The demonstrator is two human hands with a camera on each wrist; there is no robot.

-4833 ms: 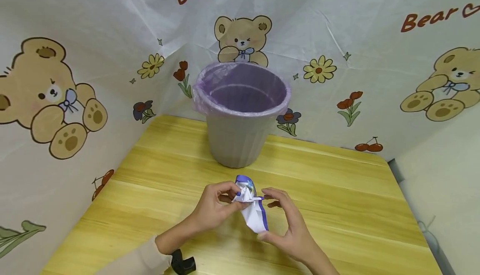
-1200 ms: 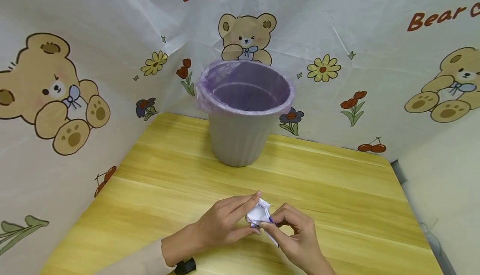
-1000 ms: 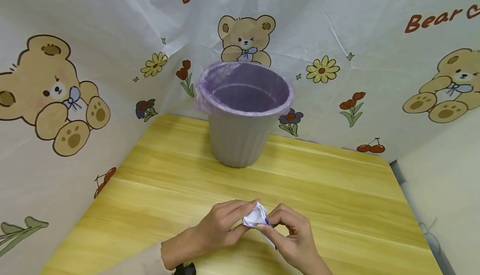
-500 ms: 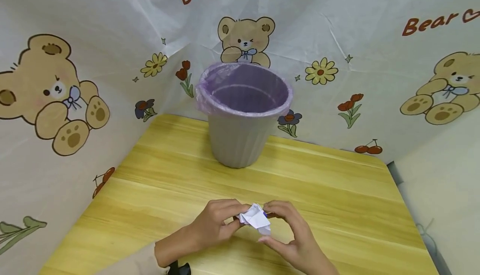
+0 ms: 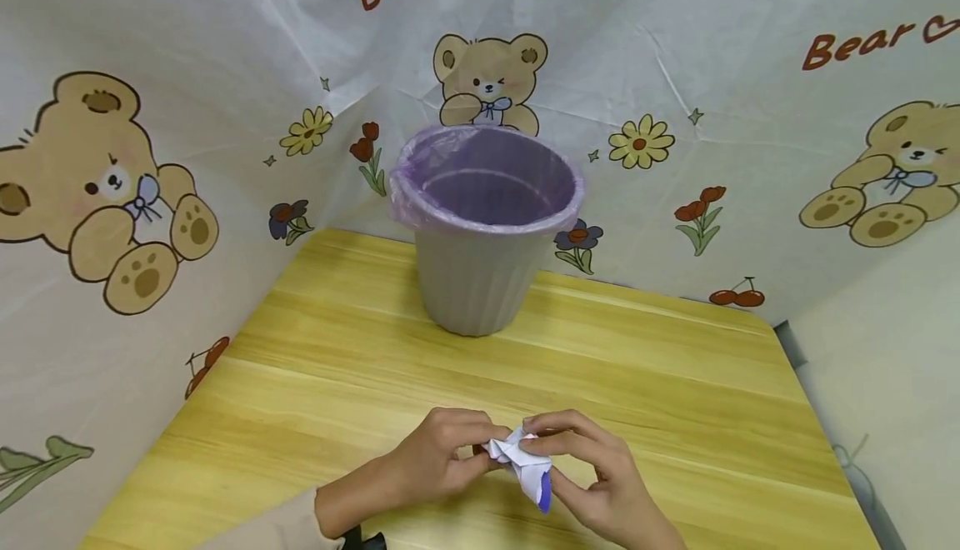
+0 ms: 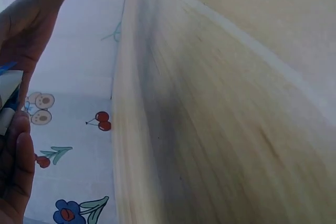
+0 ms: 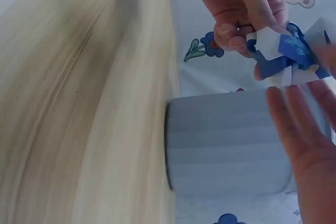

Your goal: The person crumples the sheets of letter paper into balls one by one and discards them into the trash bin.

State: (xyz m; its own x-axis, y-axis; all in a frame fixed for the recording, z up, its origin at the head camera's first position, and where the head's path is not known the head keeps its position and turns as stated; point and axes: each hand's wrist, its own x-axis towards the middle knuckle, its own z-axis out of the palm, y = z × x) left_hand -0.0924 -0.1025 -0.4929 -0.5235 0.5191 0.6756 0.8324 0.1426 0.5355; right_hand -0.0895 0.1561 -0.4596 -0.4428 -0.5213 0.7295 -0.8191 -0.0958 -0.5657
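A crumpled piece of paper, white on one side with a blue-purple printed side, is held above the table between both hands. My left hand pinches its left end between thumb and fingers. My right hand holds the other side, fingers laid over the top and thumb behind. In the right wrist view the folded paper shows its blue print, with the left hand beyond it. At the left edge of the left wrist view, only part of the paper shows.
A grey bin lined with a purple plastic bag stands on the wood-grain table, beyond the hands. A cloth printed with bears and flowers hangs behind. A black object sits by the left wrist.
The flatter paper has been crumpled into a smaller bundle. Since half a second ago, my right fingers have come down onto it, and a blue-edged flap now points toward the near side.
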